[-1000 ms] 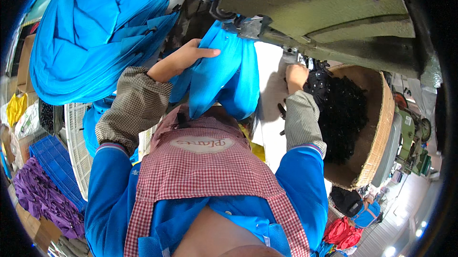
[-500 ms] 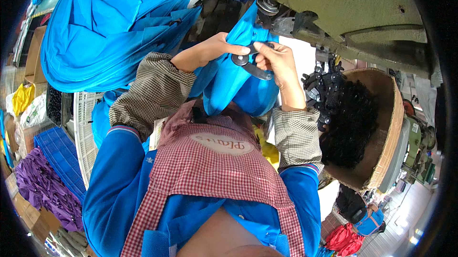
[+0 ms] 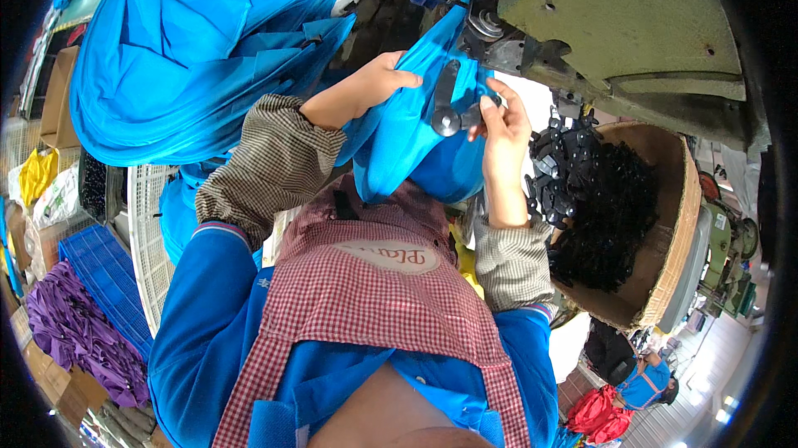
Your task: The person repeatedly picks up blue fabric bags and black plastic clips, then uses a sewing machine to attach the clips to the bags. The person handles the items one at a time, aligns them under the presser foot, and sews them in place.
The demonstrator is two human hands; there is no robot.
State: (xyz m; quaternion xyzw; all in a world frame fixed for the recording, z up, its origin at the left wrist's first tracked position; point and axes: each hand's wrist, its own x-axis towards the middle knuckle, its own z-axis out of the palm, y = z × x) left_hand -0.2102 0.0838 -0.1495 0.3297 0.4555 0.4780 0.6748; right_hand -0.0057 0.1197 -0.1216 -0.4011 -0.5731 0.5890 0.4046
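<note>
My left hand [image 3: 363,91] is closed on the blue fabric [image 3: 397,142], its thumb lying on the front and its fingers mostly hidden behind the cloth. The fabric rises to a dark-tipped point near the machine and hangs in folds in front of my apron. In my right hand [image 3: 505,134], thumb and fingers pinch one end of a black hinged part [image 3: 446,120]. A round pivot with a light centre joins its two flat arms; one arm points up across the cloth, the other runs to my right fingers.
A green metal machine [image 3: 623,24] overhangs the far right. Beside my right arm, black parts [image 3: 565,157] are heaped by a cardboard box [image 3: 677,224] of more black pieces. A large blue fabric pile [image 3: 191,57] lies at left. Another person [image 3: 648,383] is in the right background.
My left thumb has come off the black part and now rests on the fabric. My right hand has shifted right and down, and the part has turned so one arm points up.
</note>
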